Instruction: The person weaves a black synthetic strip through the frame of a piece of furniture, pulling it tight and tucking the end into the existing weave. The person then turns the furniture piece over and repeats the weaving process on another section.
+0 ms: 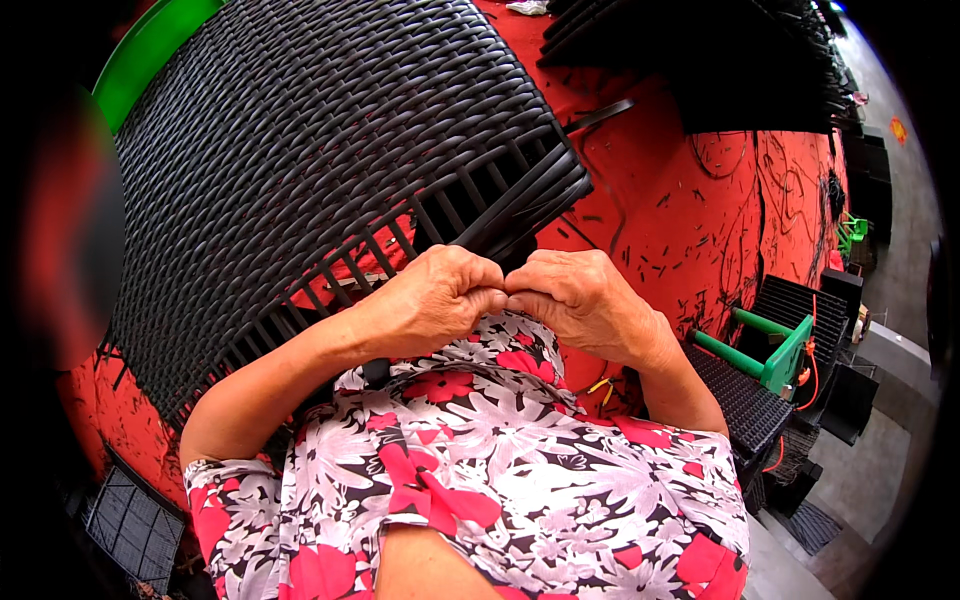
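Observation:
My left hand [440, 302] and my right hand [588, 300] meet in front of my chest, both pinched closed with fingertips nearly touching. Whatever lies between the fingers is hidden or too small to make out. Just beyond them is a large black woven wicker panel [310, 140], tilted across the left and middle. Along its near edge the weave stops and bare black slats [383, 252] show, with red behind them. Black strips [530, 205] lie along the panel's right corner, close above my hands.
Red sheeting [650, 235] covers the floor, littered with short black scraps. Yellow-handled pliers [600, 388] lie right of my lap. Farther right stand a green frame [775, 355] and black wicker pieces [735, 400]. A green band [150, 55] curves behind the panel; a dark stack [750, 70] fills the far right.

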### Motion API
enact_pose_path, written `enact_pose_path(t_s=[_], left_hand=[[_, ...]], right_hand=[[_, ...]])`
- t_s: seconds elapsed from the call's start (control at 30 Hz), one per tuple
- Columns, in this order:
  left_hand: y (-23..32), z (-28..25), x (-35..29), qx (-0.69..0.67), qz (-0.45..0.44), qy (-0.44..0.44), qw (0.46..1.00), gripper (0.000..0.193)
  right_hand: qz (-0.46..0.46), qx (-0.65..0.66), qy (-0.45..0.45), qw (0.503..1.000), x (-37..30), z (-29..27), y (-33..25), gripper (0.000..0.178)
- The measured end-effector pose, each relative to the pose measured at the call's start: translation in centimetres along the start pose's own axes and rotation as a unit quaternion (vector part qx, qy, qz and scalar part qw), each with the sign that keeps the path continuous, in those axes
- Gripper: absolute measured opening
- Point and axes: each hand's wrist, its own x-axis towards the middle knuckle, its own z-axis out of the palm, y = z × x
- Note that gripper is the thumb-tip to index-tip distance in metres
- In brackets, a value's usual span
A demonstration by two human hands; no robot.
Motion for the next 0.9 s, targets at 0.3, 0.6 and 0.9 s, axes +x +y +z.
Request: enact_pose_path(t_s=[0.3, 0.6, 0.9], left_hand=[[0.5, -2.5, 5.1, 0.369, 0.376, 0.382, 0.759, 0.051], [-1.3, -1.8, 8.9, 0.432, 0.346, 0.395, 0.733, 0.063], [-0.5, -1.1, 9.4, 0.468, 0.367, 0.409, 0.692, 0.055]], right_hand=[[0.067, -0.241, 0.243, 0.937, 1.6, -7.4, 2.6, 0.007], [0.05, -0.379, 0.112, 0.917, 3.9, -7.8, 2.8, 0.012], [0.035, -0.407, -0.006, 0.913, 7.1, -8.4, 2.3, 0.009]])
